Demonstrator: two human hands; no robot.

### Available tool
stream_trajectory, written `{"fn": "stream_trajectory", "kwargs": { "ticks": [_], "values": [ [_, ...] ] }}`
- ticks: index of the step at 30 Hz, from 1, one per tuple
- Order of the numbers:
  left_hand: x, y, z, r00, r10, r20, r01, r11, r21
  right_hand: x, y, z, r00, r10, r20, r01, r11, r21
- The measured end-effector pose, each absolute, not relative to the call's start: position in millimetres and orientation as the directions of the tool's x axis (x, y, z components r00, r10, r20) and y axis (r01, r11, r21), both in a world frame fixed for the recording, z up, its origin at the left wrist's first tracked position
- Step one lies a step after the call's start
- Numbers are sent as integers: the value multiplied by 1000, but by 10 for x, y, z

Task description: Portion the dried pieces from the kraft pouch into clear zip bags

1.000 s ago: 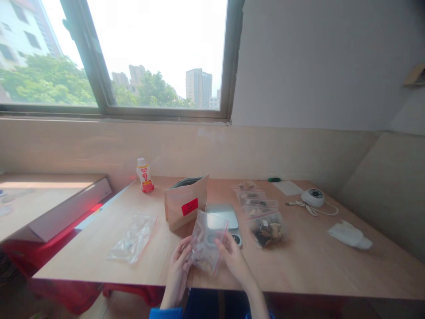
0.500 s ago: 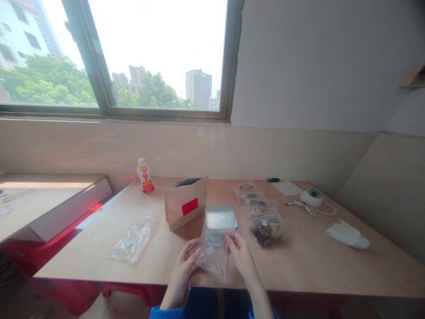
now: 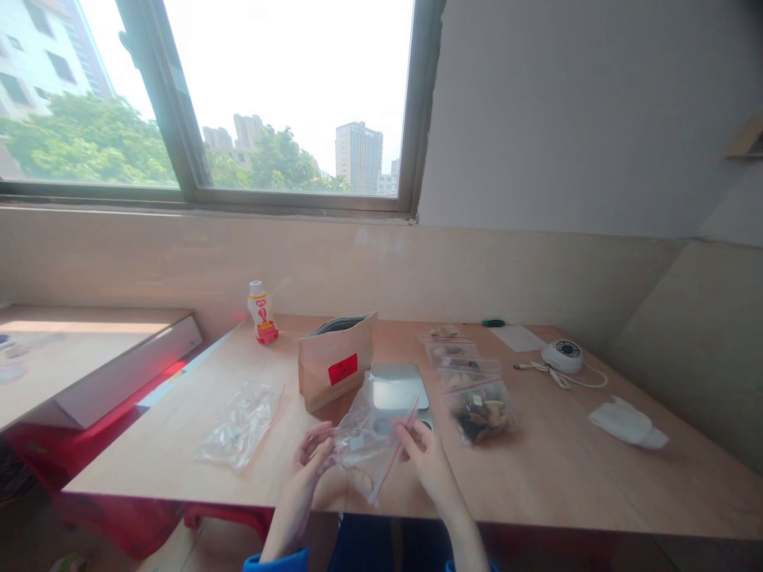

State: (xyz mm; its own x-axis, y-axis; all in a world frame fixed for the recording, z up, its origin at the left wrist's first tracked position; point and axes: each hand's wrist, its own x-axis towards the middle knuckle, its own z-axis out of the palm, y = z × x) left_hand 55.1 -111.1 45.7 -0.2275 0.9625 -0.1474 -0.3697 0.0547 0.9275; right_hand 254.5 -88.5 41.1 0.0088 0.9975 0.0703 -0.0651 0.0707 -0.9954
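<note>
- The left hand (image 3: 313, 454) has its curled fingers clamped on the left edge of a clear zip-lock bag (image 3: 365, 437), held low over the near edge of the wooden table (image 3: 540, 481).
- The right hand (image 3: 420, 446) pinches that bag's red closure strip between thumb and fingers; a pale tan piece shows through the lower corner (blurred by the film).
- Just beyond, partly behind the bag, sits a digital scale (image 3: 402, 387).
- Beside the scale stands a kraft paper pouch (image 3: 319, 373) with a red label, its mouth open on a grey lining (its contents are hidden).
- To the left, a crumpled plastic bag (image 3: 242, 429) lies flat.
- Right of the scale, filled zip-lock bags overlap in a row; the nearest bag (image 3: 484, 415) holds dark and tan pieces.
</note>
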Motion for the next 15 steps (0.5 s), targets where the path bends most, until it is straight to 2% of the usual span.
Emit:
{"fn": "stream_trajectory", "kwargs": {
  "ticks": [8, 15],
  "values": [
    [214, -1065, 309, -492, 818, -297, -557, -33, 830, 2558, -926, 492, 22, 998, 57, -24, 58, -998],
    [99, -1056, 223, -522, 781, -342, -628, -81, 774, 2511, -966, 507, -22, 999, 36, 18, 37, -999]
  ]
}}
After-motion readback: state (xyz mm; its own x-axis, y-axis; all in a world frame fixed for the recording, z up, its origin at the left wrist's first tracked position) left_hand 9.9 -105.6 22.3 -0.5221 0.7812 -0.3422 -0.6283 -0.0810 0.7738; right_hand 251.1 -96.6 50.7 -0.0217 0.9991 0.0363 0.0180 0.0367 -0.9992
